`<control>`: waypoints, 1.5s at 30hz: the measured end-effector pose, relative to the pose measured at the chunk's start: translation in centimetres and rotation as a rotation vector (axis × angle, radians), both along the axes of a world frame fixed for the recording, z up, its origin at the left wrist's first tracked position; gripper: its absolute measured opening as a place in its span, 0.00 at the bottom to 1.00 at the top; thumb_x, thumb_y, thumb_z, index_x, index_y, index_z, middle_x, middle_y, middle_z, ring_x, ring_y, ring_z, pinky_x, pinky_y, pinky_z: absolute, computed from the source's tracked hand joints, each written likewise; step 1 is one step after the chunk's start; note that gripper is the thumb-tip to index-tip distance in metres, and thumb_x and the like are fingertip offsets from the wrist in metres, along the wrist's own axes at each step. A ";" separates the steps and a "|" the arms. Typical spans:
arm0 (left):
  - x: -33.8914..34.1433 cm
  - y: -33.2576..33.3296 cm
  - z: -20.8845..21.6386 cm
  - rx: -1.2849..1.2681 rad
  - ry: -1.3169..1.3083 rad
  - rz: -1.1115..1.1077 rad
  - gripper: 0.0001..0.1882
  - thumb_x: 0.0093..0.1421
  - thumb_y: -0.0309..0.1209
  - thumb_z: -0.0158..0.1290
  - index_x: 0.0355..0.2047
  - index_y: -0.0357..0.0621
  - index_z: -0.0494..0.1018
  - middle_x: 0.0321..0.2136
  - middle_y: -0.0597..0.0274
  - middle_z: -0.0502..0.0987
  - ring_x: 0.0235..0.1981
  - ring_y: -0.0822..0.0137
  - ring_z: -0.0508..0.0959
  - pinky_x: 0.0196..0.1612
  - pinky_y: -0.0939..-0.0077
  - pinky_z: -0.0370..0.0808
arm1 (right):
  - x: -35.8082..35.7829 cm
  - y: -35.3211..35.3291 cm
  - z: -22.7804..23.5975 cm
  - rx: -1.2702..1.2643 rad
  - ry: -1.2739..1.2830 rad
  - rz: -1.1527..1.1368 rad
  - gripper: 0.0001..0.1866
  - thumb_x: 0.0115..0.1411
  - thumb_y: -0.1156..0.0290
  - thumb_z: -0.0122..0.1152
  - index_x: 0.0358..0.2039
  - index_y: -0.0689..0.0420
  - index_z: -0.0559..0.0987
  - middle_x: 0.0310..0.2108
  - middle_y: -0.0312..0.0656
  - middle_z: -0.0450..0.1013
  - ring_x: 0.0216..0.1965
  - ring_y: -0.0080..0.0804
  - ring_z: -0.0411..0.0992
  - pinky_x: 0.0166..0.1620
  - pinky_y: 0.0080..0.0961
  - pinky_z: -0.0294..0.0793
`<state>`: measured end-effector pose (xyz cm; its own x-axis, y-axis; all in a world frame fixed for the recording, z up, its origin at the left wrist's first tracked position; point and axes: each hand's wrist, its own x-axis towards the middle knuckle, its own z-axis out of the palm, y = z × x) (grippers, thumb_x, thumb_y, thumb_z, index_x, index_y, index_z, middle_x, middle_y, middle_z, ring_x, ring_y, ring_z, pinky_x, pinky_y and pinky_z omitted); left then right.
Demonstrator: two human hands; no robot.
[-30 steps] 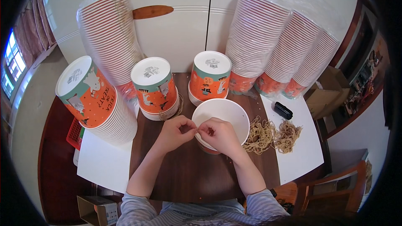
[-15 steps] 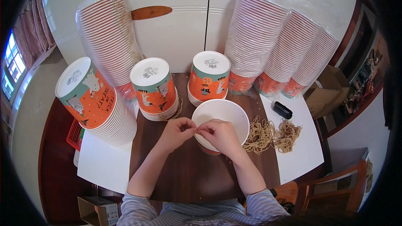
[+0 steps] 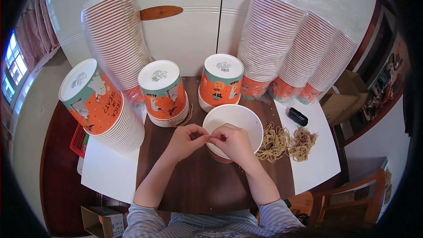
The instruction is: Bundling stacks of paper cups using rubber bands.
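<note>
An orange paper bucket with a white inside (image 3: 240,118) stands upright in front of me, its mouth facing up. At its near left rim my left hand (image 3: 187,142) and my right hand (image 3: 231,141) meet, thumbs and fingertips pinched together. Whatever sits between the fingertips is too small to make out. Close by on the right lie two tangled heaps of tan cord, one on the brown strip (image 3: 274,144) and another on the white tabletop (image 3: 304,146). The hands hide part of the bucket's near wall.
Upside-down printed buckets stand at the left (image 3: 90,99), centre left (image 3: 162,92) and centre (image 3: 221,79). Tall bagged stacks rise at the back left (image 3: 115,39) and back right (image 3: 273,35). A black oblong object (image 3: 298,117) lies beyond the cord; a wooden chair (image 3: 352,205) is at lower right.
Almost nothing differs. Both hands stay pinched together at the bucket's rim, and the whole view has shifted very slightly.
</note>
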<state>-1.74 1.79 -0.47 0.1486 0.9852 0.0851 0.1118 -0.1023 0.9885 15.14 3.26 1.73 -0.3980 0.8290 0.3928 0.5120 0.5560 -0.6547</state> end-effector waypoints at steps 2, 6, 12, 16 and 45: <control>0.0 -0.1 0.0 0.010 0.004 0.015 0.06 0.50 0.27 0.54 0.27 0.38 0.74 0.20 0.72 0.73 0.20 0.85 0.67 0.24 0.90 0.64 | 0.0 0.0 0.0 0.000 0.012 -0.001 0.06 0.42 0.73 0.64 0.21 0.60 0.77 0.21 0.40 0.72 0.21 0.29 0.72 0.26 0.21 0.72; 0.0 -0.3 0.2 0.035 0.050 0.020 0.06 0.50 0.28 0.55 0.27 0.37 0.75 0.19 0.71 0.74 0.20 0.85 0.68 0.24 0.89 0.65 | 0.0 0.1 -0.2 0.024 0.013 -0.004 0.06 0.42 0.73 0.65 0.20 0.60 0.76 0.20 0.39 0.71 0.21 0.28 0.72 0.26 0.21 0.71; -0.1 -0.2 0.7 0.002 0.039 -0.016 0.07 0.49 0.28 0.55 0.26 0.37 0.75 0.19 0.70 0.74 0.21 0.84 0.69 0.25 0.89 0.66 | 0.0 0.1 -0.4 0.051 0.001 -0.018 0.08 0.41 0.71 0.66 0.20 0.59 0.76 0.20 0.39 0.71 0.20 0.27 0.72 0.25 0.20 0.71; -0.3 0.0 0.5 -0.040 0.028 -0.043 0.06 0.49 0.27 0.55 0.27 0.37 0.75 0.19 0.70 0.74 0.21 0.83 0.70 0.25 0.88 0.67 | 0.1 0.1 -0.4 0.047 -0.004 -0.021 0.09 0.40 0.70 0.67 0.19 0.59 0.76 0.19 0.38 0.71 0.20 0.27 0.72 0.25 0.21 0.71; -0.1 0.0 -0.2 0.083 -0.021 -0.058 0.05 0.51 0.24 0.53 0.29 0.37 0.72 0.23 0.70 0.73 0.24 0.84 0.70 0.27 0.90 0.67 | 0.2 0.2 0.0 -0.025 0.112 0.041 0.04 0.43 0.76 0.61 0.22 0.60 0.75 0.20 0.37 0.70 0.21 0.24 0.71 0.26 0.18 0.71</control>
<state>-1.88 1.81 -0.71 0.2028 0.9644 0.1700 0.0826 -0.1898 0.9783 15.32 3.45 1.69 -0.3865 0.8232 0.4159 0.4119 0.5575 -0.7208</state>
